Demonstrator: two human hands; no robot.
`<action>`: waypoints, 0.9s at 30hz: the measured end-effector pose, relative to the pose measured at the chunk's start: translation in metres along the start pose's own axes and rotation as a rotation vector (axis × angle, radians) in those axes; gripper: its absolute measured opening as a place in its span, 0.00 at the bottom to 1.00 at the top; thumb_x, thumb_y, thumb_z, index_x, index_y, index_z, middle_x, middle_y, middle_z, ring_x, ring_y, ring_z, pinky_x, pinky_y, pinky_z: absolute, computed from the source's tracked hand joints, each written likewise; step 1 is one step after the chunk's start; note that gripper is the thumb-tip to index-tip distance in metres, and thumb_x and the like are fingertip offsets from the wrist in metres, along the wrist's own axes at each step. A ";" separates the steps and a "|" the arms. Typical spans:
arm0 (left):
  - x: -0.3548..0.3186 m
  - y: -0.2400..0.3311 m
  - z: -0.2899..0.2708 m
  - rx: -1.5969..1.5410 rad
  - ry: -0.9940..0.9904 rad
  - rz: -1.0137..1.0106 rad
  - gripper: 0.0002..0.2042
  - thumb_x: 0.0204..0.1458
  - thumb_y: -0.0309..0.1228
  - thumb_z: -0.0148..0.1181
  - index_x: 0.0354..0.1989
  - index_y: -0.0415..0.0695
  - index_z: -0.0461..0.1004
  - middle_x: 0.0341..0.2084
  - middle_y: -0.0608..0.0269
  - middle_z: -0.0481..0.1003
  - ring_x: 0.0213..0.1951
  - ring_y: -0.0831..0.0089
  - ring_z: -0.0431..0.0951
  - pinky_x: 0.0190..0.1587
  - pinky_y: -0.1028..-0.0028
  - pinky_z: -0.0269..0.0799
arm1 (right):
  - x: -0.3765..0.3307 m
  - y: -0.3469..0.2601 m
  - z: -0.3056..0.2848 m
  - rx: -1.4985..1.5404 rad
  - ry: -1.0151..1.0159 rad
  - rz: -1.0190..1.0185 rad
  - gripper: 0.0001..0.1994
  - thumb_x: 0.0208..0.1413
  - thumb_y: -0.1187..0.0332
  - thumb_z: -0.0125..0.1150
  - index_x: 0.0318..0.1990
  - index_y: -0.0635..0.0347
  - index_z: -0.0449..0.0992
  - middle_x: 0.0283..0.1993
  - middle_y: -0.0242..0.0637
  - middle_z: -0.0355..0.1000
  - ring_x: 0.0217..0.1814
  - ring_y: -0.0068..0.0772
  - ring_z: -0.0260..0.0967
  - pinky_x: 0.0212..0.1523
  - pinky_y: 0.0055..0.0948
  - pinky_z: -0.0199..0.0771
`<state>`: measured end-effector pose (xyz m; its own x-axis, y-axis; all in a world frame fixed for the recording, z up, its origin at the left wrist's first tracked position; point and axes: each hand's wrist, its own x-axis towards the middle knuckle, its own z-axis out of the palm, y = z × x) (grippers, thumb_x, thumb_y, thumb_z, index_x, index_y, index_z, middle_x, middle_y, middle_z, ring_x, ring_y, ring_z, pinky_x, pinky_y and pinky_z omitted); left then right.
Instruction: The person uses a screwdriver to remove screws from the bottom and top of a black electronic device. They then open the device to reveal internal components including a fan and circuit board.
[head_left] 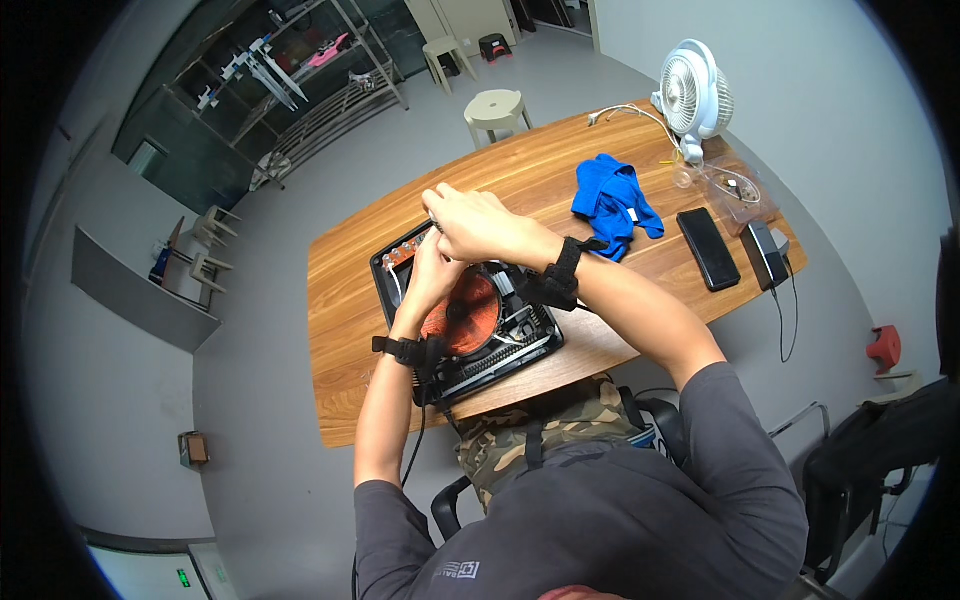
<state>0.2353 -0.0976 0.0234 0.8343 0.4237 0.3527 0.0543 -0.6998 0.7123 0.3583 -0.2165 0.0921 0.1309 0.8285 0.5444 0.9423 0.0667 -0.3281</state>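
Note:
On the wooden table (345, 300) lies an opened black appliance, likely an induction cooker (490, 380), with a round copper-coloured coil (478, 312) in its middle. An orange strip with small parts (403, 250) shows along its far-left side. My left hand (436, 270) is over this far part, its fingers closed and partly hidden under the right hand. My right hand (478, 225) reaches across above it, fingers bent inward round something small and dark that I cannot make out. Both wrists wear black straps.
A crumpled blue cloth (612, 200) lies to the right. Beyond it are a black phone (708, 248), a black box with a cable (765, 255), a clear plastic bag of small parts (738, 195) and a white fan (692, 95). A stool (497, 108) stands past the far edge.

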 end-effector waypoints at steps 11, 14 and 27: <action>-0.002 0.001 -0.003 0.020 -0.002 0.012 0.14 0.55 0.33 0.70 0.42 0.35 0.76 0.25 0.59 0.79 0.31 0.72 0.79 0.36 0.69 0.75 | 0.003 0.013 0.013 0.030 0.032 0.065 0.22 0.55 0.60 0.68 0.49 0.64 0.68 0.45 0.53 0.72 0.44 0.61 0.76 0.42 0.53 0.79; 0.000 -0.012 0.001 0.023 0.035 0.030 0.16 0.53 0.33 0.71 0.42 0.35 0.75 0.27 0.55 0.80 0.33 0.65 0.82 0.38 0.65 0.76 | 0.003 0.007 0.009 0.044 0.031 -0.007 0.22 0.54 0.63 0.68 0.49 0.67 0.68 0.45 0.55 0.73 0.44 0.61 0.77 0.45 0.52 0.80; 0.000 -0.007 -0.004 0.187 0.031 -0.064 0.16 0.48 0.31 0.72 0.39 0.34 0.76 0.31 0.48 0.81 0.35 0.59 0.83 0.40 0.63 0.77 | -0.005 -0.014 0.005 0.014 0.046 0.108 0.22 0.52 0.59 0.70 0.46 0.67 0.72 0.44 0.55 0.77 0.45 0.60 0.78 0.47 0.51 0.80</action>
<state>0.2327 -0.0909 0.0209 0.8091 0.4857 0.3309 0.2096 -0.7645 0.6096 0.3429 -0.2189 0.0901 0.2457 0.8052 0.5397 0.9175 -0.0136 -0.3975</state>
